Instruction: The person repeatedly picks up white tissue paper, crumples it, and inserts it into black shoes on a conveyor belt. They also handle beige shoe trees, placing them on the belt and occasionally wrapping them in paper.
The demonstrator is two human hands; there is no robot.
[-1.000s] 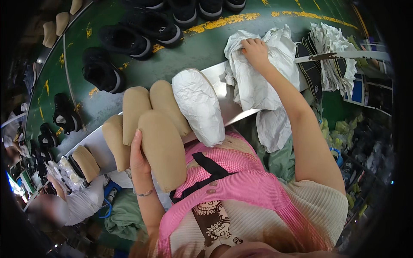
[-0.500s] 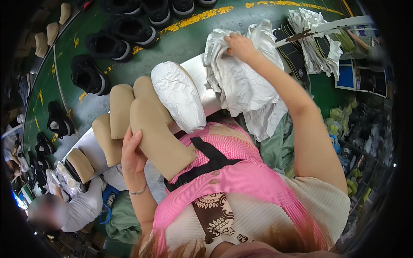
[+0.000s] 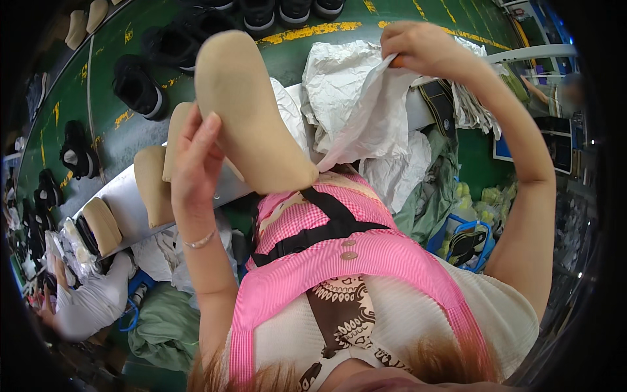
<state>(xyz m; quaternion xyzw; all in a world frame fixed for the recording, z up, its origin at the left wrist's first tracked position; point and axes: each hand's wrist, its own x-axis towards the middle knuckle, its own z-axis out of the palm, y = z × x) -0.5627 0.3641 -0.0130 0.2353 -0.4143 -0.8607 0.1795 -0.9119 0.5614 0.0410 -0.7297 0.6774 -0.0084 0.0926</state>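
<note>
In my left hand [image 3: 196, 160] a beige, shoe-shaped form [image 3: 251, 111] is gripped by its edge and raised, tilted, in front of my apron. My right hand [image 3: 421, 49] pinches one edge of a white paper sheet [image 3: 366, 111]; the sheet slants down towards the narrow lower end of the form. Behind that sheet lies a pile of crumpled white paper [image 3: 333, 68]. A paper-wrapped form [image 3: 287, 108] shows in part behind the beige one. Other beige forms [image 3: 155, 186] rest on the narrow silver-grey bench [image 3: 127, 212], left of my left hand.
Several black shoes [image 3: 138, 85] stand on the green floor [image 3: 108, 49] beyond the bench. A person in white [image 3: 95, 304] is at the lower left, near a green cloth bundle [image 3: 166, 326]. A blue basket [image 3: 480, 245] sits at right.
My left hand has lifted the beige form off the bench area, up and forward. The right hand has pulled a paper sheet from the pile, moving right and up.
</note>
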